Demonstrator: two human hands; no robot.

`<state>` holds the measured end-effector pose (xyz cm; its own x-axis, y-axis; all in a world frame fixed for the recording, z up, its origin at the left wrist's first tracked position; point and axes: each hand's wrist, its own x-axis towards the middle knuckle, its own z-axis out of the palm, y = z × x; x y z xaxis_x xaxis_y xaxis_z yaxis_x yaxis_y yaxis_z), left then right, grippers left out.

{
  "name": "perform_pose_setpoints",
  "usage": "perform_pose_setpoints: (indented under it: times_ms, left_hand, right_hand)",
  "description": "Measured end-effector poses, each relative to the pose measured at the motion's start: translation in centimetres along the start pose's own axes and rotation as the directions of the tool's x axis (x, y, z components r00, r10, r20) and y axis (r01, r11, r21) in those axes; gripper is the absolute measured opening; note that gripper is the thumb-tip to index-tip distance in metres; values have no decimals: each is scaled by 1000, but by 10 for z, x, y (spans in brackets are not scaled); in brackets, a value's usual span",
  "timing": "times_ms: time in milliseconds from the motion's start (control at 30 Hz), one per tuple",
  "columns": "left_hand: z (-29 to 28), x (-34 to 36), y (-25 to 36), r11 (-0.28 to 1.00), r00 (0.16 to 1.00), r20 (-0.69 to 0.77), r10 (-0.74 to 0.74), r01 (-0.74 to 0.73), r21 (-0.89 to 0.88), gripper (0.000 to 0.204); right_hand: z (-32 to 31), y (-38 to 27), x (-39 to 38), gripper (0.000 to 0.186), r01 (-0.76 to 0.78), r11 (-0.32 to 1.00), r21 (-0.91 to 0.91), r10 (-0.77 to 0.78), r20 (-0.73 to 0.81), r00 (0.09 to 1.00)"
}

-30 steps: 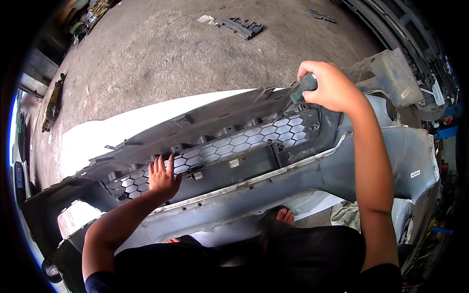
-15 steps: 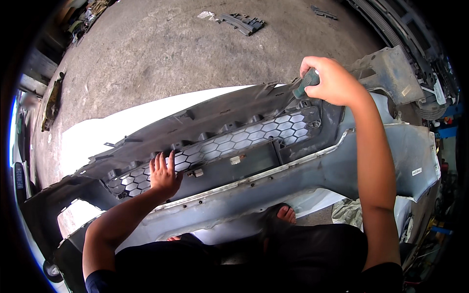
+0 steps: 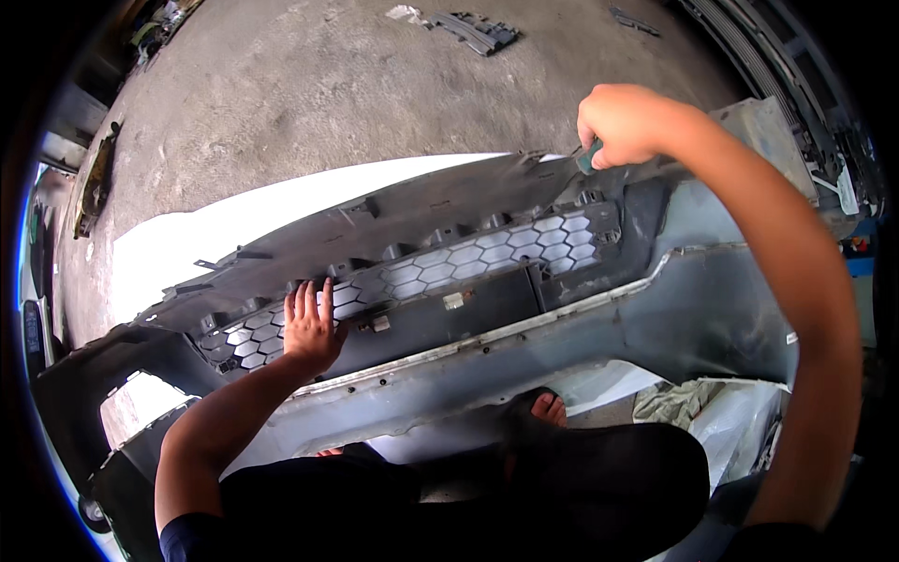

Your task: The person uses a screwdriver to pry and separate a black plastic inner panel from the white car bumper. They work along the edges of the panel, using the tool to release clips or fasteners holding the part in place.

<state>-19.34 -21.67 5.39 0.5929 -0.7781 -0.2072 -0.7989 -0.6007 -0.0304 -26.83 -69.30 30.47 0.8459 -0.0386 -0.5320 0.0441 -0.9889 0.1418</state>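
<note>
Concrete floor [image 3: 281, 103] fills the upper part of the view, grey and stained, with a strip of dark plastic trim [image 3: 473, 30] lying on it far from the person. Across the middle lies a car bumper cover [image 3: 674, 318], inner side up, running from lower left to upper right — its grey lower skirt nearest the person, its dark upper edge [image 3: 421, 211] farther off, and a white painted face [image 3: 234, 229] showing beyond that edge. Set into the bumper is a black honeycomb grille [image 3: 487, 253], a long band of hexagonal openings through which white shows. The person's legs in dark trousers [image 3: 562, 487] take up the lower edge, with the toes of a bare foot [image 3: 548, 407] just under the bumper's near rim. A crumpled cloth or sheet [image 3: 684, 403] lies beside the right knee. The left hand [image 3: 311, 326] lies flat on the left end of the grille, fingers spread and pressed against the mesh, holding nothing. The right hand [image 3: 623, 122] is raised at the bumper's upper right corner, closed in a fist around a small greenish tool handle [image 3: 588, 157] — only the handle's lower end shows below the fingers, touching or just above the dark edge; which, cannot be told.
</note>
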Motion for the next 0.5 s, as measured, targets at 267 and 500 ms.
perform_pose_setpoints:
  times_ms: [267,500]
  left_hand:
    - [9,-1,-9,999,999,29,36,-35,-32,84]
    - [15,-3,-13,998,998,14,55,-54,-40,83]
  right_hand:
    - [17,35,-1,25,-325,864,384,238,257,937]
    - [73,41,-47,30,2,1000,28,4,-213,977]
